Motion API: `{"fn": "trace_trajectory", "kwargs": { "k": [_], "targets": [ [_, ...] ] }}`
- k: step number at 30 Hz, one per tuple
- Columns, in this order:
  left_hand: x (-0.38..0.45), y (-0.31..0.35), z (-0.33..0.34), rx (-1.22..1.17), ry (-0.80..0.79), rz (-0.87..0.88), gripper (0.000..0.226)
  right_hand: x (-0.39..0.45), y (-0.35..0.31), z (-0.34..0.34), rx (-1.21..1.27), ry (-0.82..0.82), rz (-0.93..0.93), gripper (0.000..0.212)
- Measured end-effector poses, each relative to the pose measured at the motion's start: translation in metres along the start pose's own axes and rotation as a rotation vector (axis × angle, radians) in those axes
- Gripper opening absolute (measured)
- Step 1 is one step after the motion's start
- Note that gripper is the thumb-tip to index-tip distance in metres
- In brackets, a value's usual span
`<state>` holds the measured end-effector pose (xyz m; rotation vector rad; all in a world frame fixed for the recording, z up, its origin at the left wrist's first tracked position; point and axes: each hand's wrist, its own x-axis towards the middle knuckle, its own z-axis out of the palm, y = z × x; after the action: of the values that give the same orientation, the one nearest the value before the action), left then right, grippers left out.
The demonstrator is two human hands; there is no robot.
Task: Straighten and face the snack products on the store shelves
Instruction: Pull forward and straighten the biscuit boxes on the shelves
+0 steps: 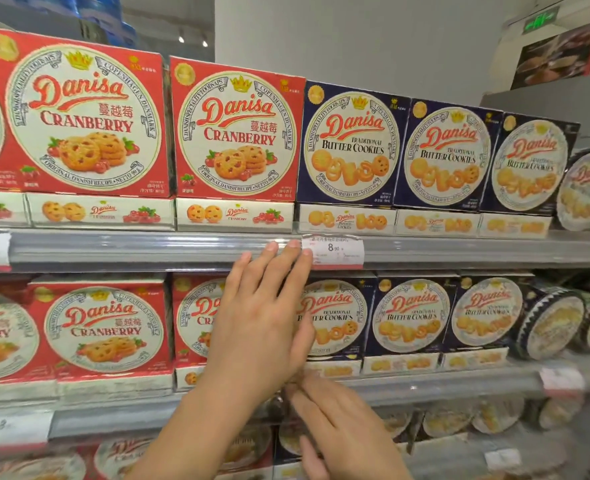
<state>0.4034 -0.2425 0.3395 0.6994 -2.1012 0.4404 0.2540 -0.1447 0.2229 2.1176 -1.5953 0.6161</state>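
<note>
- The store shelves (148, 249) fill the view in three tiers; each tier has a grey front rail along its edge.
- On the top tier the red Danisa Cranberry boxes (85, 116) stand upright at the left end, faces to the front. Each one stands on a flat-lying box of the same kind.
- Just beside them, toward the right end of the same tier, stand the blue Danisa Butter Cookies boxes (350, 147), also upright and on flat boxes. They touch side to side.
- At the far right end of the top tier a round cookie tin (586, 188) stands on its edge, tilted a little.
- The middle tier repeats the order: red boxes on the left, blue boxes (411, 315) in the middle, round tins (549, 325) on the right.
- The bottom tier is blurred; only round lids can be made out there.
- The left hand (262, 320) reaches up in front of the middle tier. Its fingers are straight and together, and hold nothing. The fingertips (291, 245) lie on the top tier's front rail.
- The right hand (335, 420) is lower, at the middle tier's front rail. It is blurred and I cannot tell how its fingers are set.
- A white price label (333, 251) showing 8.90 sits in the top rail, touching the left fingertips.
</note>
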Motion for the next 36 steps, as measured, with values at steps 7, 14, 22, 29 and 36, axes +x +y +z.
{"fn": "trace_trajectory", "kwargs": {
  "k": [7,14,22,29,36],
  "targets": [
    [-0.007,-0.003,-0.005,-0.027,-0.087,0.041,0.073,-0.005,-0.037,0.038,0.054,-0.074,0.01,0.069],
    [-0.103,-0.026,-0.009,-0.089,-0.04,-0.092,0.062,-0.009,-0.046,0.059,0.052,-0.005,0.107,0.07],
    [-0.238,-0.105,-0.011,0.113,-0.177,-0.647,0.073,-0.01,-0.067,0.079,0.022,-0.084,0.281,0.065],
    [-0.282,-0.157,-0.014,0.216,-0.321,-0.839,0.085,-0.005,-0.086,0.097,0.002,0.012,0.391,0.08],
    [-0.296,-0.181,-0.01,0.156,-0.304,-0.743,0.088,0.003,-0.108,0.106,-0.037,0.035,0.486,0.083]
  ]
}}
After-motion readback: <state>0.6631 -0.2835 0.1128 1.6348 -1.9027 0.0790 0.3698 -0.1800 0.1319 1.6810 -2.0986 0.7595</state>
